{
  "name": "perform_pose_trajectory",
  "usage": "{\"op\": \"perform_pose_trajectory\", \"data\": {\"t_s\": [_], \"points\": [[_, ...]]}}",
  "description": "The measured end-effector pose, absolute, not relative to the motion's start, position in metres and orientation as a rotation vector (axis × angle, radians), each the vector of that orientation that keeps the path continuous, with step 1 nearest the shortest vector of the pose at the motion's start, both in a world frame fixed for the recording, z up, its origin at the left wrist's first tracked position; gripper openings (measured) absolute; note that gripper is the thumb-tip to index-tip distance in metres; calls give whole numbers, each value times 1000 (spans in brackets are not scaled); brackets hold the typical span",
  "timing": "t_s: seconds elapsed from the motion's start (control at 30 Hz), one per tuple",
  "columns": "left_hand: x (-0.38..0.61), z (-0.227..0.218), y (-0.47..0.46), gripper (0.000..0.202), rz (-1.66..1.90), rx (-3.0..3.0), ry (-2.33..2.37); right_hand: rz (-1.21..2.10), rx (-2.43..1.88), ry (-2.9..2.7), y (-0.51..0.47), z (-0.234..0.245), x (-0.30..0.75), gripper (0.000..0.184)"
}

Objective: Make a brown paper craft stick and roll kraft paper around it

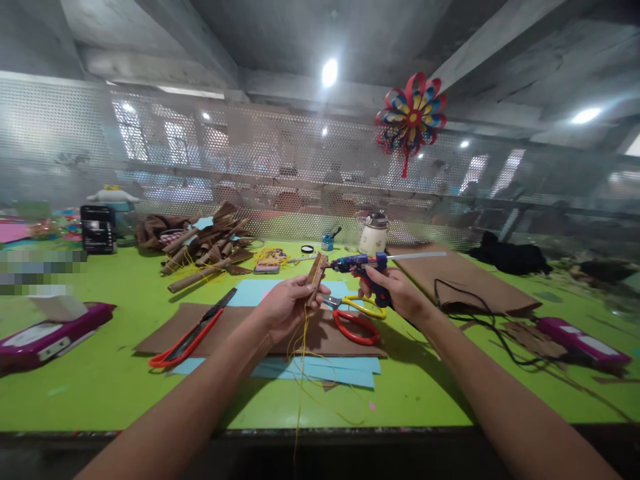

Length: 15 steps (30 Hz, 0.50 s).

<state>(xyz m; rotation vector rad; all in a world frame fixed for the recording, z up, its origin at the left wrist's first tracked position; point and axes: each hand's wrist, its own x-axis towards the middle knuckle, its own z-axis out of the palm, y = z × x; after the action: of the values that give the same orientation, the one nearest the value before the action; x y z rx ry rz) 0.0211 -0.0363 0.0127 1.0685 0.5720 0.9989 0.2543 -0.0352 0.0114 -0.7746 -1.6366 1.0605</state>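
Note:
My left hand is closed around a small folded brown paper piece, and thin yellow string hangs down from it. My right hand grips a blue glue gun whose nozzle points left and touches the top of the brown piece. A clear glue stick pokes out of the gun's back. Both hands hover above brown cardboard and light blue paper sheets on the green table.
Red-and-yellow scissors lie under my hands, red-handled shears to the left. A pile of brown paper rolls sits at the back left, brown sheets and a black cord on the right. Magenta cases flank the table. A paper pinwheel hangs on the mesh screen.

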Motion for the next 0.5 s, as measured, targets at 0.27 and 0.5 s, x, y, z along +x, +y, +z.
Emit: {"op": "perform_pose_trajectory", "data": {"t_s": [0.27,0.5], "points": [[20,9,-31,13,1009,1053,538,1059,-825,-1692,-37,9,255,38],[21,9,-31,12,1009,1033,535,999,-880,-1751,-38,12,255,42]]}}
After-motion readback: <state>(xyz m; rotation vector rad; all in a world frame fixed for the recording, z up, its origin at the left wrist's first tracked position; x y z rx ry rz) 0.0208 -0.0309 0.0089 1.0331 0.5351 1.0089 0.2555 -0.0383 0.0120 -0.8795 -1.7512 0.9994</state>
